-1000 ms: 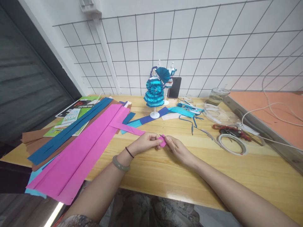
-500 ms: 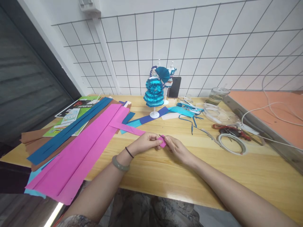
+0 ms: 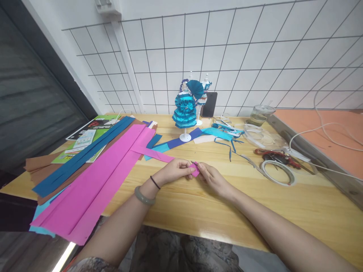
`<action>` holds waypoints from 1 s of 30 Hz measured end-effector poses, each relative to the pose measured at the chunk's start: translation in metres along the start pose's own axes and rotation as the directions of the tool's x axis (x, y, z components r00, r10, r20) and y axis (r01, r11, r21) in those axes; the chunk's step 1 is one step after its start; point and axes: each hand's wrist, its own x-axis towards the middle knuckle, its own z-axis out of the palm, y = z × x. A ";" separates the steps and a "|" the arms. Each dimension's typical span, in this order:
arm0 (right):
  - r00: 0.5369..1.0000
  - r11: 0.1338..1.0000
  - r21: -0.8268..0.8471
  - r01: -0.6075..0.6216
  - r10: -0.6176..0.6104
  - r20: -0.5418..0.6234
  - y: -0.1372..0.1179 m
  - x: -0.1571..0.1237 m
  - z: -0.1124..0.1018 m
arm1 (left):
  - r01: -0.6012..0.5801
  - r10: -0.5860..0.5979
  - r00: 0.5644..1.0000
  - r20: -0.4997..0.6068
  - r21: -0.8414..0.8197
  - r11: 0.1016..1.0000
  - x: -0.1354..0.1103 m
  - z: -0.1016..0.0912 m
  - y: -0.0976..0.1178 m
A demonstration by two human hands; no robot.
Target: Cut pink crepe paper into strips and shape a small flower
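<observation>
My left hand (image 3: 179, 169) is closed, pinching a small piece of pink paper (image 3: 195, 172) between thumb and fingers. My right hand (image 3: 209, 175) meets it at the paper's right edge, its fingers closed round a small dark tool with thin pointed tips (image 3: 193, 163). Most of that tool is hidden in the fingers, so its kind is unclear. A narrow pink paper strip (image 3: 154, 154) runs from the wide pink sheets (image 3: 107, 177) to behind my left hand; whether it joins the held piece is hidden. Both hands are just above the wooden table (image 3: 181, 211).
Behind the hands stands a small dress form in pleated turquoise paper (image 3: 185, 109), with a second form and a phone (image 3: 209, 105) behind. Blue strips (image 3: 221, 132) lie right of it. Farther right are a tape roll (image 3: 278, 172), red-handled tools (image 3: 283, 156) and a glass jar (image 3: 261, 115).
Both hands stay in nearly the same place. The dark tips at the pink paper have shifted very slightly.
</observation>
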 end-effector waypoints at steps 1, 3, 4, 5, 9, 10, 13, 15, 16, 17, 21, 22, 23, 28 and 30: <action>1.000 1.000 0.000 -0.001 0.001 0.000 0.000 0.000 0.000 | -0.003 0.003 1.000 0.000 -0.002 1.000 0.000 0.000 0.000; 1.000 1.000 0.001 -0.003 0.003 0.000 0.000 0.000 0.000 | -0.006 0.006 1.000 0.000 -0.002 1.000 0.000 0.000 0.000; 1.000 1.000 0.000 -0.003 0.003 -0.001 -0.001 0.000 -0.001 | -0.004 0.004 1.000 -0.001 -0.002 1.000 -0.001 0.000 0.000; 1.000 1.000 -0.002 -0.003 0.003 -0.001 -0.001 0.000 -0.001 | 0.000 0.000 1.000 -0.002 -0.002 1.000 -0.001 0.000 0.001; 1.000 1.000 -0.001 -0.003 0.003 0.000 -0.003 0.000 -0.001 | 0.012 -0.012 1.000 -0.003 -0.001 1.000 -0.001 0.000 0.002; 1.000 1.000 0.000 -0.005 0.005 0.001 -0.004 0.000 -0.002 | 0.012 -0.012 1.000 -0.004 0.000 1.000 -0.002 -0.001 0.002; 1.000 1.000 -0.002 -0.007 0.007 0.002 -0.005 -0.001 -0.002 | 0.010 -0.010 1.000 -0.004 0.001 1.000 -0.002 -0.001 0.001; 1.000 1.000 -0.003 0.000 0.000 0.006 -0.005 -0.001 -0.002 | 0.013 -0.013 1.000 -0.002 0.001 1.000 -0.001 -0.002 0.001; 1.000 1.000 -0.002 0.003 -0.003 0.010 -0.005 -0.001 -0.002 | 0.015 -0.015 1.000 -0.002 0.000 1.000 -0.001 -0.002 0.001; 1.000 1.000 -0.001 0.006 -0.006 0.013 -0.005 -0.001 -0.002 | 0.017 -0.017 1.000 -0.004 -0.002 1.000 -0.002 -0.002 0.001; 1.000 1.000 -0.004 -0.002 0.002 0.009 -0.004 -0.001 -0.002 | 0.026 -0.026 0.999 -0.018 -0.017 1.000 -0.003 -0.002 0.006; 1.000 1.000 -0.005 -0.006 0.006 0.007 -0.004 -0.001 -0.002 | 0.030 -0.030 0.999 -0.019 -0.019 0.999 -0.003 -0.002 0.007; 1.000 1.000 -0.006 -0.008 0.008 0.007 -0.004 -0.001 -0.003 | 0.033 -0.034 0.999 -0.019 -0.020 0.999 -0.003 -0.001 0.008; 1.000 1.000 -0.004 0.005 -0.005 0.018 -0.005 -0.001 -0.003 | 0.035 -0.036 0.999 -0.013 -0.022 0.999 -0.003 -0.002 0.009; 1.000 1.000 -0.004 0.007 -0.007 0.020 -0.005 -0.001 -0.003 | 0.033 -0.033 0.999 -0.012 -0.022 0.999 -0.003 -0.002 0.008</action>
